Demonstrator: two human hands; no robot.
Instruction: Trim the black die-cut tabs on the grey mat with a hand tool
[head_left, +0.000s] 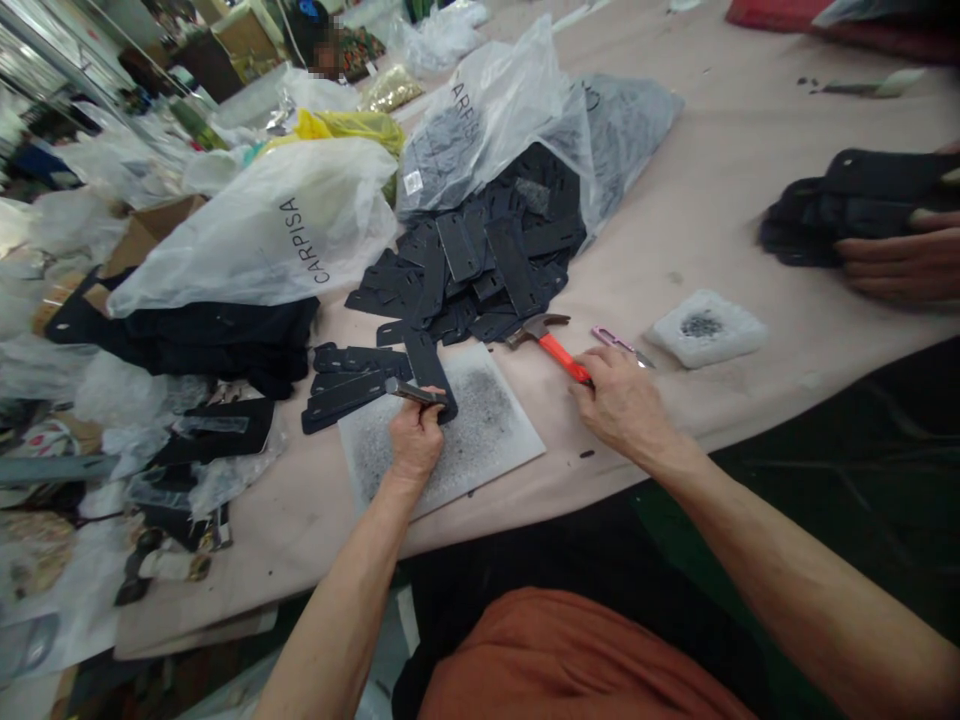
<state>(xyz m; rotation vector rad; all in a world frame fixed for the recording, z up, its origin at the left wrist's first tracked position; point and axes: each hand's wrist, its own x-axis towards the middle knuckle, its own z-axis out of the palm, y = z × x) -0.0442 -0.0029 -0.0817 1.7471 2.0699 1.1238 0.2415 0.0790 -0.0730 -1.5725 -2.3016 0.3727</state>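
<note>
My left hand (416,440) is closed around a metal punch (405,390). Under it, a black strip (425,355) with rounded ends lies partly on a white board (502,440) speckled with dark marks. My right hand (619,395) grips the red-orange handle of a claw hammer (555,350), its head off to the right of the board. Several similar strips (349,385) are stacked at the board's left edge. Behind them spreads a large heap of black pieces (514,265). A small pink-handled tool (609,337) lies just beyond my right hand.
At the right, another person's hand (896,265) holds blurred black pieces (817,210). A whitish block (709,335) with a dark, worn patch sits between us. Plastic bags (277,220) and dark material crowd the left and back. A mallet (150,565) lies at the left front.
</note>
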